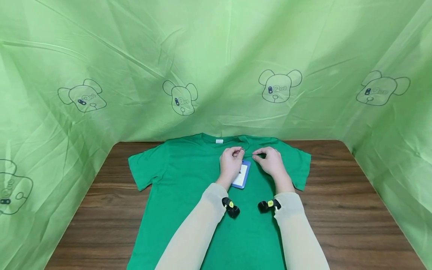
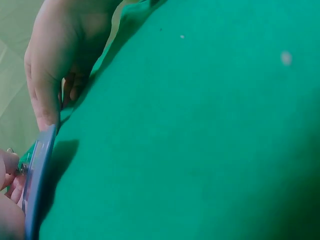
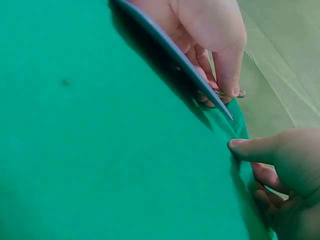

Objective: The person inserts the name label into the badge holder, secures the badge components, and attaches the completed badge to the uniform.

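A green T-shirt (image 1: 189, 180) is spread flat, its neckline at the far side. Over the upper chest my left hand (image 1: 231, 161) pinches the small metal clip (image 3: 241, 94) of a blue-framed name badge (image 1: 246, 174). The badge hangs below those fingers, partly covered by the hand, and stands tilted off the cloth in the wrist views. Just to its right, my right hand (image 1: 271, 161) pinches a fold of the shirt below the collar between thumb and fingers. In the right wrist view that fold is raised close to the clip. Whether the clip touches the cloth is hard to tell.
Under the shirt is a dark wooden table (image 1: 344, 210), showing at both sides. A light green curtain (image 1: 222, 56) with bear outlines surrounds the back and sides. A white label (image 1: 219, 141) marks the neckline. Black wrist cameras (image 1: 233, 210) sit on both sleeves.
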{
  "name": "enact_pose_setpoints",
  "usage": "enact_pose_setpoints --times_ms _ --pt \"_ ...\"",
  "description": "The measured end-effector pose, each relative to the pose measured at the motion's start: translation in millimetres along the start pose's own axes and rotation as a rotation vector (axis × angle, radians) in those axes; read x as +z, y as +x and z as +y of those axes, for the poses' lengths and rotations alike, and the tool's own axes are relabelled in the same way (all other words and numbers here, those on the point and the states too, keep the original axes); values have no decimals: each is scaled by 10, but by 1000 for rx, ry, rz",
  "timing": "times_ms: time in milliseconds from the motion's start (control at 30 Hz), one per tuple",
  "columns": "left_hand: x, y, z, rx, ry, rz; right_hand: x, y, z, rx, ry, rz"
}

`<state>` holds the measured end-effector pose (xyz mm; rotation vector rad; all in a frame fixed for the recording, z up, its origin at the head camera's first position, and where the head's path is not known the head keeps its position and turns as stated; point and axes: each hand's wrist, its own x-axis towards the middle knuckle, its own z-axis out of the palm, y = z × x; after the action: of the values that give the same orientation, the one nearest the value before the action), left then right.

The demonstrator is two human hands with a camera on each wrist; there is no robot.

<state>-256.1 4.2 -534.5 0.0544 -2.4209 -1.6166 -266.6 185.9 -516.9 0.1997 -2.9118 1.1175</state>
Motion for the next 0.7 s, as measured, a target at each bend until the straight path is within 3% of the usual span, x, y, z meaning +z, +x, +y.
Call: enact_pose_setpoints --times_ms 700 --pt "0 8 33 28 114 -71 -10 -10 -11 35 44 7"
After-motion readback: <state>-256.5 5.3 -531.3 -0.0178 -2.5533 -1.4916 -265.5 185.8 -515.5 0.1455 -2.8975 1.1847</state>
